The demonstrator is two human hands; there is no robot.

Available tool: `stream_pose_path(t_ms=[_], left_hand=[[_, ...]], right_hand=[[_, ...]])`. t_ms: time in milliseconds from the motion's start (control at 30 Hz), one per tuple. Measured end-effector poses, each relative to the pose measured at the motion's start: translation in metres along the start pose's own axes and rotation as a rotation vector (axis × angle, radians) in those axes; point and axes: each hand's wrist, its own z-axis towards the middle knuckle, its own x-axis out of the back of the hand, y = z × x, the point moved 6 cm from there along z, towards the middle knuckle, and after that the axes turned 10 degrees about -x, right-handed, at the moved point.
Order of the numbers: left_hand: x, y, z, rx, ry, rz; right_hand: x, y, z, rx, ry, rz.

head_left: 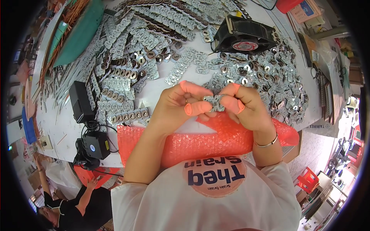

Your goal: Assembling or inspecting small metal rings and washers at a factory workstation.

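Fingers of the left hand (pixel 178 103) and right hand (pixel 246 106) pinch one small metal strip (pixel 214 102) at frame centre (above orange bubble wrap (pixel 200 144)), best flexed gently with grips close together.

- A sheet of orange-red bubble wrap (pixel 200 144) lies along the near edge of the white table, just beneath the person's hands, running from the left forearm past the right wrist.
- A round red-and-white label (pixel 245 46) sits at the hub of the black square fan at the far side of the table.
- A small round blue-and-white sticker (pixel 92 148) marks the top of the black power adapter at the table's near left corner.
- A pale pink rectangular card with a blue patch (pixel 304 10) rests at the far right, beside a red container (pixel 287 4).
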Motion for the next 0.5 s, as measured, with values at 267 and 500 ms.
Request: stream_pose_path(t_ms=[267, 500], left_hand=[[-0.002, 0.017, -0.002, -0.442, 0.000, 0.357], [-0.013, 0.033, -0.008, -0.752, 0.020, 0.854]], right_hand=[[0.003, 0.017, 0.002, -0.223, 0.074, 0.341], [0.001, -0.001, 0.003, 0.050, 0.215, -0.219]])
